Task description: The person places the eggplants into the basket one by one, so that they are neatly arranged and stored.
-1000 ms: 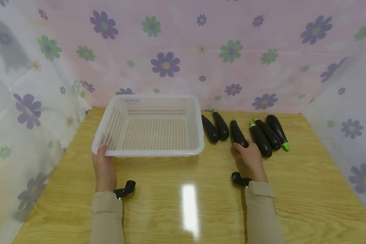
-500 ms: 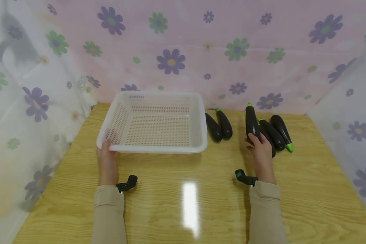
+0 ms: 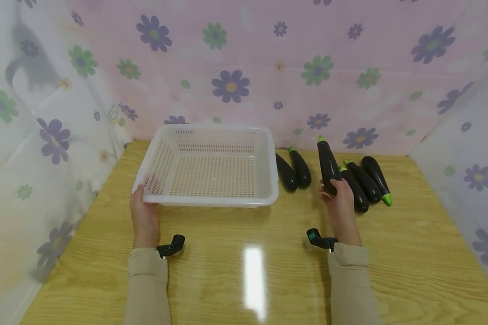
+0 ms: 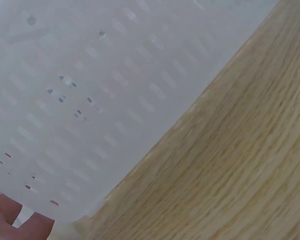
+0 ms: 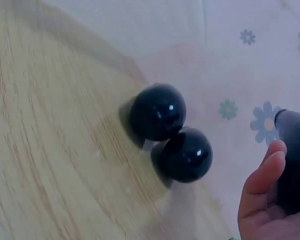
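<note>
My right hand (image 3: pixel 336 197) grips a dark purple eggplant (image 3: pixel 327 164) by its blunt end and holds it lifted, green stem pointing up and away. In the right wrist view my thumb (image 5: pixel 260 186) lies against that eggplant (image 5: pixel 295 165). My left hand (image 3: pixel 143 212) holds the near left corner of an empty white perforated basket (image 3: pixel 162 199) on the wooden table. The left wrist view is filled by the basket wall (image 4: pixel 90 100), with fingertips (image 4: pixel 20 220) at its lower corner.
Two eggplants (image 3: pixel 293 170) lie just right of the basket; their round ends (image 5: pixel 171 132) show in the right wrist view. Two more eggplants (image 3: pixel 368 180) lie right of my right hand. Flowered curtains close in the table (image 3: pixel 244 271) at the back and both sides.
My right hand went from resting on an eggplant lying on the table to gripping it and lifting it upright, then drifted slightly left. The left hand stayed on the basket corner.
</note>
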Action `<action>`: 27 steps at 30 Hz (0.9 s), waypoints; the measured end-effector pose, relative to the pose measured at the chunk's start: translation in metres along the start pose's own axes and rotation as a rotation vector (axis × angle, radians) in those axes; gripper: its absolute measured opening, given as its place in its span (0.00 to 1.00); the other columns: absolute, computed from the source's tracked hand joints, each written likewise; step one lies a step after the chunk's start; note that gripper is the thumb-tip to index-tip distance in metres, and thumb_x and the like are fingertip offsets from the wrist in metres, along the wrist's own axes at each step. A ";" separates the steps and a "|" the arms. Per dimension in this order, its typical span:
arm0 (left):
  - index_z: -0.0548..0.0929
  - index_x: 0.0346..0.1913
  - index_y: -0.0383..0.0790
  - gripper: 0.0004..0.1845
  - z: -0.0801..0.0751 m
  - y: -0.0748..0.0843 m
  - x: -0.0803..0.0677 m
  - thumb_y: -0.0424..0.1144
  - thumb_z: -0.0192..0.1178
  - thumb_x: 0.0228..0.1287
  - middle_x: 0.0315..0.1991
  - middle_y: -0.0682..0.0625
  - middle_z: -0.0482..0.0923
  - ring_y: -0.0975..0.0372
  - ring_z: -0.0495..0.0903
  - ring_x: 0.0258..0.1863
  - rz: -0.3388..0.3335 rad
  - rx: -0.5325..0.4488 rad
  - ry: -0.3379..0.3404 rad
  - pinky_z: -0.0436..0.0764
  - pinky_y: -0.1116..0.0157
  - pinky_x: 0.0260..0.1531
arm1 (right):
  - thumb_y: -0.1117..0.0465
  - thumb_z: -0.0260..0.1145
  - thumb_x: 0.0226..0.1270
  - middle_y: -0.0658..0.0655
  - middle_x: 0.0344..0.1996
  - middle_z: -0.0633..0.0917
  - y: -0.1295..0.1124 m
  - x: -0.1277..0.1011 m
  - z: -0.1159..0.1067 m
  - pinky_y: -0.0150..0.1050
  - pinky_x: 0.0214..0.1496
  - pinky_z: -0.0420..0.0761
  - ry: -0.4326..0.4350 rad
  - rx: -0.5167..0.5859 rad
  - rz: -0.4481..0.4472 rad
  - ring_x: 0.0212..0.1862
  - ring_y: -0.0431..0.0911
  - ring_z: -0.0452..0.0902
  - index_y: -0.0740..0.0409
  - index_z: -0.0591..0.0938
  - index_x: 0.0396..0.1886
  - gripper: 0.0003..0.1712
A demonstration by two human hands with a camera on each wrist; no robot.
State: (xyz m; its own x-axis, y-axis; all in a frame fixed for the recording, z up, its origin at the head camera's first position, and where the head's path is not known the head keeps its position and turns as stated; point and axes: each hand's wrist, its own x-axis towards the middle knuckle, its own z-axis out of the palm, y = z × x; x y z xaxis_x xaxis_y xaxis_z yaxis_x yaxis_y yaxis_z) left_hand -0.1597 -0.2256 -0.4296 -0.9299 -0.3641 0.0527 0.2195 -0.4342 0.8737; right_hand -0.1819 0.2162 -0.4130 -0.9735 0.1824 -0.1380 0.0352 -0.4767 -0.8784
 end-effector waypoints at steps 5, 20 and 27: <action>0.64 0.63 0.46 0.22 -0.001 0.002 0.001 0.46 0.39 0.69 0.63 0.45 0.60 0.55 0.59 0.61 0.009 -0.026 -0.003 0.55 0.58 0.60 | 0.64 0.50 0.67 0.57 0.45 0.71 -0.003 -0.005 0.015 0.36 0.39 0.73 -0.096 -0.086 -0.039 0.40 0.47 0.73 0.57 0.60 0.57 0.20; 0.64 0.63 0.46 0.22 -0.009 -0.004 -0.001 0.44 0.45 0.67 0.62 0.44 0.61 0.53 0.61 0.60 -0.024 -0.081 0.024 0.58 0.56 0.58 | 0.59 0.54 0.66 0.62 0.52 0.62 -0.010 -0.016 0.043 0.41 0.46 0.73 -0.290 -0.396 -0.070 0.45 0.52 0.67 0.55 0.54 0.65 0.31; 0.64 0.63 0.45 0.22 -0.009 -0.001 0.000 0.43 0.44 0.67 0.62 0.44 0.61 0.54 0.61 0.60 -0.036 -0.075 0.018 0.57 0.57 0.58 | 0.47 0.52 0.66 0.61 0.55 0.63 -0.022 -0.017 0.057 0.43 0.46 0.72 -0.292 -0.546 -0.081 0.50 0.55 0.64 0.55 0.56 0.65 0.33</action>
State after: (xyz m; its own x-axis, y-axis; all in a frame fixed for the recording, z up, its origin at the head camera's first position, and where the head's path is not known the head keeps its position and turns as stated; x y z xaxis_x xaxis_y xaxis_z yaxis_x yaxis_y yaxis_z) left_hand -0.1569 -0.2325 -0.4344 -0.9323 -0.3615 0.0131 0.2085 -0.5075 0.8361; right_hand -0.1789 0.1743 -0.3655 -0.9968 -0.0798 0.0017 -0.0058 0.0511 -0.9987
